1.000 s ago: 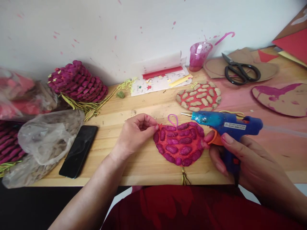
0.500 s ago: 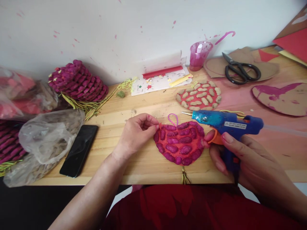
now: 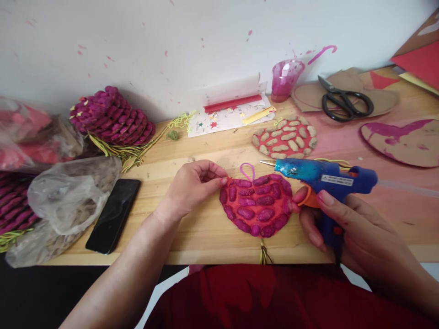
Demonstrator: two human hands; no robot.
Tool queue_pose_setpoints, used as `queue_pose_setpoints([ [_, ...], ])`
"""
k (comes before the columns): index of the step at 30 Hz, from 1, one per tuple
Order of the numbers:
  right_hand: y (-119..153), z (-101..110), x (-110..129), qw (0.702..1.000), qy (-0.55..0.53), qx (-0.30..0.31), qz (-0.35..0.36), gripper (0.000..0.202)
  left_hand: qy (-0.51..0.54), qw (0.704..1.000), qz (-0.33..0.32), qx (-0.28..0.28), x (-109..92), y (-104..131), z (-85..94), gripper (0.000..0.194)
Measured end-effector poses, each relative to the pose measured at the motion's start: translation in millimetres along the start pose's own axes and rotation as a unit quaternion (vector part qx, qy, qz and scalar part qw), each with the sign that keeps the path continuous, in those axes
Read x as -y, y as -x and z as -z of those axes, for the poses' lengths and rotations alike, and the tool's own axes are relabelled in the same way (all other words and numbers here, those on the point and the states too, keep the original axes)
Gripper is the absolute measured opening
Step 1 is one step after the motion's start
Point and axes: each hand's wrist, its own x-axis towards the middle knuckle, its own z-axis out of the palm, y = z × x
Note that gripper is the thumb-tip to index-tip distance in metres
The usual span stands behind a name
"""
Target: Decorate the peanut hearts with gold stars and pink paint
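A heart-shaped ornament (image 3: 255, 201) covered in magenta-painted peanuts lies on the table before me, with a pink loop at its top and a yellow-green tassel (image 3: 263, 252) below. At its upper left edge, my left hand (image 3: 202, 183) pinches a small orange-red star-like piece (image 3: 229, 180), which touches the ornament or lies just over it; I cannot tell which. My right hand (image 3: 346, 224) grips a blue glue gun (image 3: 334, 178) with an orange trigger. Its metal nozzle points left, above the ornament, while fingertips of that hand touch the ornament's right edge.
Behind the ornament lies a heart with unpainted peanuts (image 3: 284, 139). Black scissors (image 3: 346, 103) rest on cardboard, near a pink cup (image 3: 286, 80) and a painted cardboard heart (image 3: 404, 141). To the left are a phone (image 3: 113, 214), plastic bags (image 3: 68, 196) and stacked magenta hearts (image 3: 111, 116).
My left hand has shifted very slightly up with the small piece, at the ornament's upper left edge. The right hand and glue gun stay almost still.
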Motion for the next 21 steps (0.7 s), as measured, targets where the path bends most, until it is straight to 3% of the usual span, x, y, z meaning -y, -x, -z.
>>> queue_pose_setpoints([
  [8,3.3,-3.7,5.1,1.000,-0.019,-0.015,-0.020,0.057,-0.049,0.999,-0.001,0.004,0.2,-1.8,-1.3,0.012],
  [14,1.8,-2.0,3.5,1.000,0.001,-0.005,-0.018,0.065,-0.099,0.995,-0.018,-0.016,-0.4,-0.6,-3.0,0.012],
  [18,0.6,-0.6,0.7,1.000,-0.016,0.003,0.002,0.062,-0.195,0.970,-0.110,-0.094,0.0,16.5,-4.8,0.010],
  [21,-1.0,0.9,-3.1,0.999,-0.029,0.010,0.017,0.055,-0.303,0.913,-0.234,-0.142,11.0,34.8,-7.0,0.024],
])
